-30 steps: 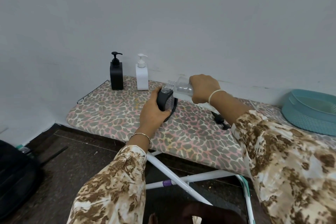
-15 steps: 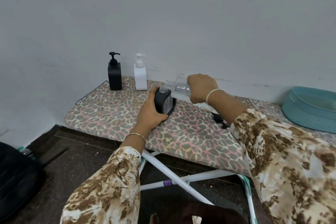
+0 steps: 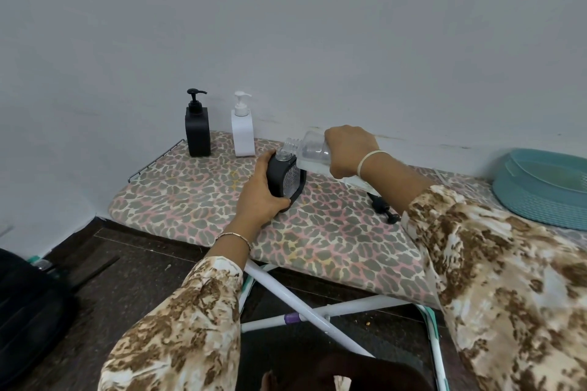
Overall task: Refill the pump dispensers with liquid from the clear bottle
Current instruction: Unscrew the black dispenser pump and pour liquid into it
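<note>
My left hand (image 3: 260, 190) grips a black-framed dispenser body (image 3: 287, 178) with its pump off and its clear neck open, standing tilted on the ironing board (image 3: 190, 197). My right hand (image 3: 349, 149) holds the clear bottle (image 3: 309, 149) tipped nearly flat, its threaded mouth right above the dispenser's neck. A black pump head (image 3: 382, 207) lies on the board under my right forearm. Against the wall stand a black pump dispenser (image 3: 197, 130) and a white pump dispenser (image 3: 243, 133), both with pumps on.
A teal basket (image 3: 540, 190) sits at the board's right end. The board's white folding legs (image 3: 305, 311) show below its front edge. A black bag (image 3: 28, 305) lies on the dark floor at the left.
Both hands, the bottle and the dispenser body keep the same pose relative to each other. Only the head view has drifted slightly.
</note>
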`<state>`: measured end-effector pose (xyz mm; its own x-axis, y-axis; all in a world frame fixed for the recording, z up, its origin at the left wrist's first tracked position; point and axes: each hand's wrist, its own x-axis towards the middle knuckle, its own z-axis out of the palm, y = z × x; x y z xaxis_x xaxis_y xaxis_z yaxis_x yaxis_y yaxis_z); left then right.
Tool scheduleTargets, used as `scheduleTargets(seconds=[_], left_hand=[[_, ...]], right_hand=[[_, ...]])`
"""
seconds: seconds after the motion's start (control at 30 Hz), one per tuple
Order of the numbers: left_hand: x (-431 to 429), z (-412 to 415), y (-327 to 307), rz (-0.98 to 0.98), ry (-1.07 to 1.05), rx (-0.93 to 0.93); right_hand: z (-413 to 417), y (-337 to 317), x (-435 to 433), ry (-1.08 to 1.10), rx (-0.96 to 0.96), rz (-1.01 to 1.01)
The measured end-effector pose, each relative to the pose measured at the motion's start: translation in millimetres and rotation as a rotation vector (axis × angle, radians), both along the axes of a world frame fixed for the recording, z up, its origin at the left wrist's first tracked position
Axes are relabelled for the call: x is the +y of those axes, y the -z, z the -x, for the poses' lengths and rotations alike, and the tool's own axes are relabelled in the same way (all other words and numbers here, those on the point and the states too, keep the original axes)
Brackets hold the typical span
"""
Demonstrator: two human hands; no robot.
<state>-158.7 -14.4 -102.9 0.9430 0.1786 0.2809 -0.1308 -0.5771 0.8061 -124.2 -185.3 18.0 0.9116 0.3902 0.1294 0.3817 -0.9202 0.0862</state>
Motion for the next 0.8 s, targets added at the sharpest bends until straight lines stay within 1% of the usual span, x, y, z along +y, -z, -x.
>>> scheduleTargets(seconds=[0.43, 0.8], left_hand=[[2.1, -0.2, -0.6, 0.018, 0.029, -0.009], [5.9, -1.2, -2.2, 0.04, 0.074, 0.022]], right_hand=[[0.6, -0.5, 0.6, 0.007, 0.013, 0.004], [4.2, -2.9, 1.9, 0.022, 0.035, 0.017]])
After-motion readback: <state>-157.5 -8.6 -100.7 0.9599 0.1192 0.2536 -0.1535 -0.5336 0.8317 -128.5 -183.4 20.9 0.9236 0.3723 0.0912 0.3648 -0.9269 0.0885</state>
